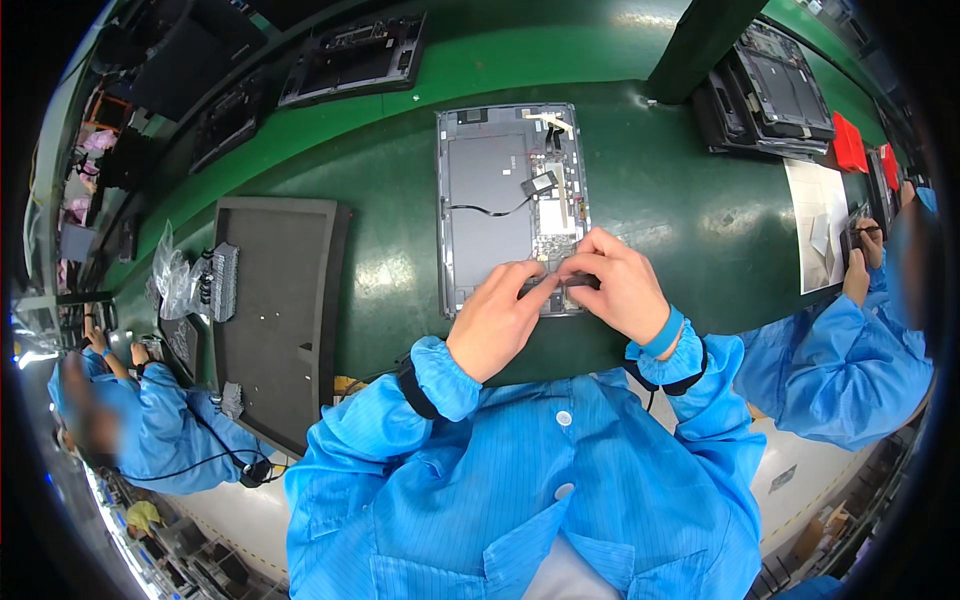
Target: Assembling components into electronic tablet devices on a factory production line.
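Observation:
An opened grey electronic device casing lies flat on the green bench in front of me, its circuit board exposed along the right side. Both my hands meet over its near edge. My left hand has thumb and forefinger drawn together at the lower end of the board. Close against it, my right hand pinches at the same spot, where something small and dark shows by the fingers. My fingertips hide what they hold. Higher on the board rests a small dark module, with a black cable running left from it.
Left of the casing lies a dark foam-lined tray, with clear plastic wrap beyond it. Another open casing sits on the far shelf. Stacked casings and a red bin stand far right. People in blue work on both sides.

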Available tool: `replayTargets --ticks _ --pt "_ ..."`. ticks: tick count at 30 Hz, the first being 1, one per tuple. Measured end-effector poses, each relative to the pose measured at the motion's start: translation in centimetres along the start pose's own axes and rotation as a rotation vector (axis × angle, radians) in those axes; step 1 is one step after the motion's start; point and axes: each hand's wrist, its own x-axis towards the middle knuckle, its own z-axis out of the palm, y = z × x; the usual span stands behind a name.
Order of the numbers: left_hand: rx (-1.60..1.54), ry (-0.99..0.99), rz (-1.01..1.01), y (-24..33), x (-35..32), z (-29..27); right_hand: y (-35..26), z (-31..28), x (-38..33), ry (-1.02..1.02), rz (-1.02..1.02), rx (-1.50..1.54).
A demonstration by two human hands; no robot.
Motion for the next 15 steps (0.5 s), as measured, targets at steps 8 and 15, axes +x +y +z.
replayTargets --ticks 8,15 --pt "0.129 -0.016 -0.048 1.3 -0.6 0.8 0.6 0.7 -0.1 0.032 0.040 0.223" --pt "0.262 -0.016 -0.113 2.9 -0.6 1.4 0.3 1.1 0.0 0.104 0.071 0.189"
